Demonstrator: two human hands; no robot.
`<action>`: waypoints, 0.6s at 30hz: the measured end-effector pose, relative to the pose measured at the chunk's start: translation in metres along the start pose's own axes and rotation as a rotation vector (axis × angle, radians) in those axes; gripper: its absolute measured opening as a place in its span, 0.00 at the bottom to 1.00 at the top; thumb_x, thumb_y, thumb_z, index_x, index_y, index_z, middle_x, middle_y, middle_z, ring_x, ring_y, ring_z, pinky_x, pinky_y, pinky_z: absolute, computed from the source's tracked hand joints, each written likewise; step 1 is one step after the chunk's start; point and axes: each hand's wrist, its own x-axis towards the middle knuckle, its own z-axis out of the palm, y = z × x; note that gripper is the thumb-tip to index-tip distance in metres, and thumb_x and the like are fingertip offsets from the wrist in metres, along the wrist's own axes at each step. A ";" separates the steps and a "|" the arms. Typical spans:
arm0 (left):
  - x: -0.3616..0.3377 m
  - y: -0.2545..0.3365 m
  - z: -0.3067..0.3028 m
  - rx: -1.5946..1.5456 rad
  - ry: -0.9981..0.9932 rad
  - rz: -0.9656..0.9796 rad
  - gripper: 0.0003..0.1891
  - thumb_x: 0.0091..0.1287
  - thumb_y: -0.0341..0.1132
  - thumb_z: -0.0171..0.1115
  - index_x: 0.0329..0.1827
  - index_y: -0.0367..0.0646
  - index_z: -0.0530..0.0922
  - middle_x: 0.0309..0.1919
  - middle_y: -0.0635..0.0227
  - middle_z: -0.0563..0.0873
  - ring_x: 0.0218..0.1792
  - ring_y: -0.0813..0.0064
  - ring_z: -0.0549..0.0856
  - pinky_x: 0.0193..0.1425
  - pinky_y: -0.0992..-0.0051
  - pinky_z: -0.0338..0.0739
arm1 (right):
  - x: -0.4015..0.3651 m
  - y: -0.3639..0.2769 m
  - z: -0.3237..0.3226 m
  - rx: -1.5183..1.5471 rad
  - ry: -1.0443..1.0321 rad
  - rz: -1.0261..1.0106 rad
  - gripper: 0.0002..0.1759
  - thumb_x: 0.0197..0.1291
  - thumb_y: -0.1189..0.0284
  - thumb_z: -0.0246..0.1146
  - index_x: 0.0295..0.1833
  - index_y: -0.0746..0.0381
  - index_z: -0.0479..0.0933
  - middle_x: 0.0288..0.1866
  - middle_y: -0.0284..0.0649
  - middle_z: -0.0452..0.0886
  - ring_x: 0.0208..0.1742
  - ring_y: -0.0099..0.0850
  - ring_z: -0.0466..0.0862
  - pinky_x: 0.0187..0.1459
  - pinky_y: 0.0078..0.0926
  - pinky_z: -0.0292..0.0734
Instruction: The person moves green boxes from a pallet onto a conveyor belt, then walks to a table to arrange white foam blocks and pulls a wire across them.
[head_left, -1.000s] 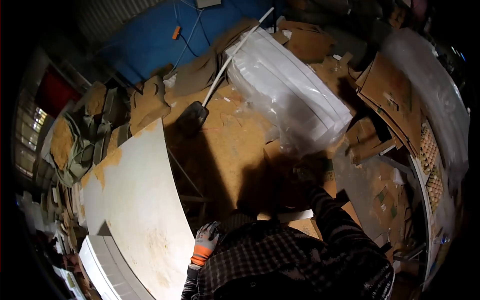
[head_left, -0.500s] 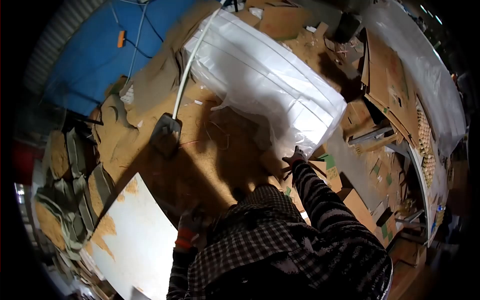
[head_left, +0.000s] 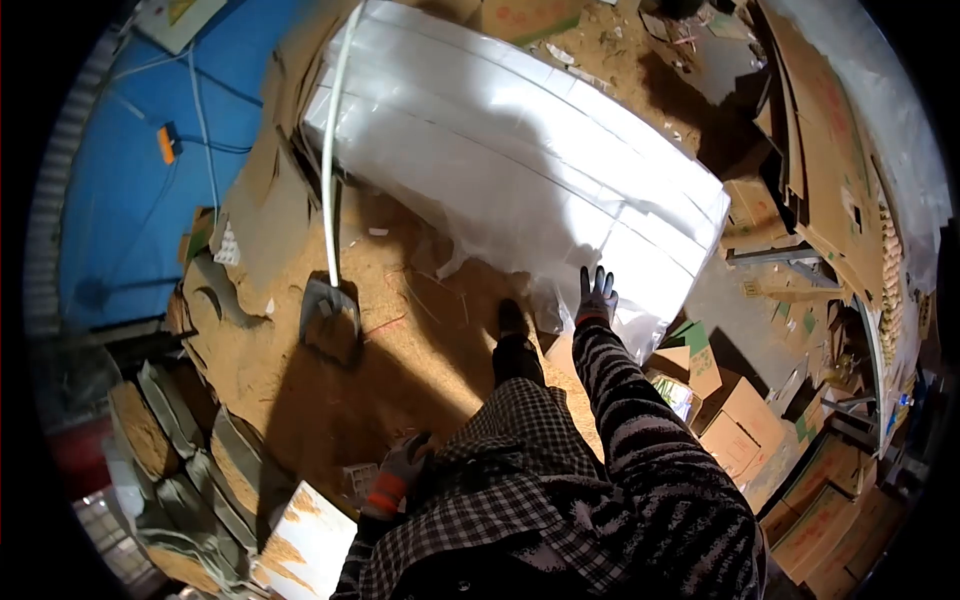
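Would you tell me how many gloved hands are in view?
2. The right hand, open, is by the large white plastic-wrapped bundle; the left hand hangs near the flat white board. No others show.

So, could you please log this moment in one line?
right hand: open at wrapped bundle | left hand: low, near white board | shovel: on floor

One plastic-wrapped white bundle (head_left: pixel 520 170), one shovel (head_left: pixel 330 318), one white board (head_left: pixel 305 545) and two gloved hands, left hand (head_left: pixel 398 478) and right hand (head_left: pixel 597 297)
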 end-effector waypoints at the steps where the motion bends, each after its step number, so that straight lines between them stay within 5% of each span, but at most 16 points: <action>1: 0.012 -0.008 -0.002 -0.156 -0.046 -0.113 0.22 0.65 0.43 0.60 0.60 0.42 0.75 0.56 0.57 0.80 0.58 0.60 0.78 0.61 0.68 0.72 | 0.005 0.007 -0.004 0.099 -0.126 0.014 0.41 0.60 0.81 0.48 0.77 0.42 0.46 0.78 0.41 0.48 0.77 0.44 0.49 0.64 0.44 0.62; 2: 0.027 -0.014 -0.006 -0.310 -0.091 -0.225 0.22 0.66 0.40 0.60 0.62 0.44 0.74 0.57 0.58 0.80 0.59 0.64 0.78 0.61 0.70 0.72 | 0.018 0.015 0.059 -0.087 0.095 0.026 0.41 0.58 0.82 0.49 0.76 0.42 0.48 0.74 0.42 0.57 0.70 0.42 0.64 0.58 0.41 0.70; 4: 0.055 -0.021 -0.017 -0.262 -0.123 -0.221 0.23 0.66 0.43 0.60 0.61 0.42 0.74 0.57 0.57 0.80 0.58 0.63 0.79 0.61 0.70 0.72 | 0.024 0.038 -0.003 0.238 -0.337 0.066 0.42 0.55 0.83 0.49 0.74 0.42 0.52 0.64 0.43 0.70 0.56 0.43 0.77 0.52 0.40 0.75; 6: 0.081 -0.035 -0.026 -0.220 -0.154 -0.221 0.24 0.66 0.45 0.59 0.61 0.40 0.75 0.57 0.56 0.80 0.58 0.63 0.80 0.61 0.69 0.73 | 0.020 0.075 0.055 0.369 -0.145 -0.019 0.34 0.51 0.83 0.51 0.65 0.46 0.69 0.49 0.45 0.78 0.45 0.46 0.80 0.49 0.41 0.77; 8: 0.102 -0.057 -0.027 -0.243 -0.108 -0.258 0.24 0.66 0.45 0.60 0.61 0.39 0.74 0.55 0.57 0.82 0.57 0.66 0.81 0.59 0.70 0.74 | 0.018 0.127 0.054 0.632 -0.035 -0.037 0.24 0.48 0.83 0.54 0.48 0.50 0.81 0.42 0.48 0.80 0.47 0.47 0.80 0.49 0.40 0.77; 9: 0.112 -0.050 -0.033 -0.249 -0.117 -0.261 0.24 0.66 0.45 0.60 0.61 0.39 0.74 0.55 0.57 0.82 0.57 0.66 0.81 0.59 0.70 0.74 | 0.016 0.147 0.023 0.586 -0.127 0.191 0.18 0.44 0.85 0.54 0.35 0.54 0.83 0.39 0.47 0.81 0.47 0.45 0.80 0.50 0.38 0.76; 10: 0.125 -0.036 -0.046 -0.271 -0.107 -0.215 0.24 0.66 0.45 0.60 0.61 0.39 0.74 0.54 0.56 0.82 0.56 0.65 0.81 0.57 0.69 0.75 | 0.022 0.205 0.120 0.595 -0.062 0.294 0.17 0.44 0.84 0.56 0.35 0.54 0.83 0.38 0.47 0.81 0.49 0.44 0.79 0.53 0.37 0.74; 12: 0.135 -0.046 -0.052 -0.288 -0.110 -0.175 0.25 0.66 0.45 0.60 0.61 0.39 0.74 0.54 0.56 0.82 0.56 0.64 0.81 0.55 0.69 0.76 | 0.015 0.248 0.047 0.474 -0.157 0.472 0.16 0.48 0.79 0.59 0.44 0.54 0.81 0.43 0.46 0.80 0.52 0.43 0.78 0.58 0.36 0.72; 14: 0.152 -0.094 -0.038 -0.140 -0.115 -0.090 0.24 0.67 0.45 0.60 0.61 0.41 0.74 0.54 0.59 0.82 0.54 0.69 0.82 0.53 0.72 0.76 | 0.005 0.246 -0.018 0.319 0.003 0.345 0.26 0.48 0.71 0.66 0.57 0.52 0.75 0.54 0.46 0.76 0.57 0.42 0.75 0.61 0.35 0.70; 15: 0.159 -0.077 -0.044 -0.142 -0.130 -0.091 0.24 0.67 0.45 0.60 0.61 0.41 0.74 0.54 0.59 0.82 0.54 0.69 0.82 0.53 0.72 0.76 | 0.009 0.227 -0.051 0.246 -0.143 0.335 0.44 0.42 0.63 0.73 0.68 0.52 0.64 0.66 0.44 0.67 0.63 0.43 0.70 0.64 0.36 0.68; 17: 0.187 -0.015 -0.064 -0.616 -0.143 -0.406 0.23 0.67 0.42 0.61 0.62 0.40 0.74 0.55 0.62 0.82 0.53 0.76 0.81 0.54 0.76 0.75 | 0.013 0.188 -0.037 0.405 -0.028 0.169 0.67 0.27 0.45 0.77 0.75 0.54 0.51 0.73 0.51 0.54 0.71 0.49 0.59 0.70 0.37 0.58; 18: 0.193 -0.013 -0.060 -0.614 -0.151 -0.412 0.23 0.67 0.42 0.61 0.62 0.40 0.74 0.55 0.62 0.82 0.53 0.76 0.81 0.54 0.76 0.75 | 0.017 0.153 -0.041 0.291 -0.076 0.096 0.72 0.22 0.41 0.77 0.76 0.54 0.49 0.74 0.54 0.51 0.72 0.54 0.55 0.72 0.40 0.52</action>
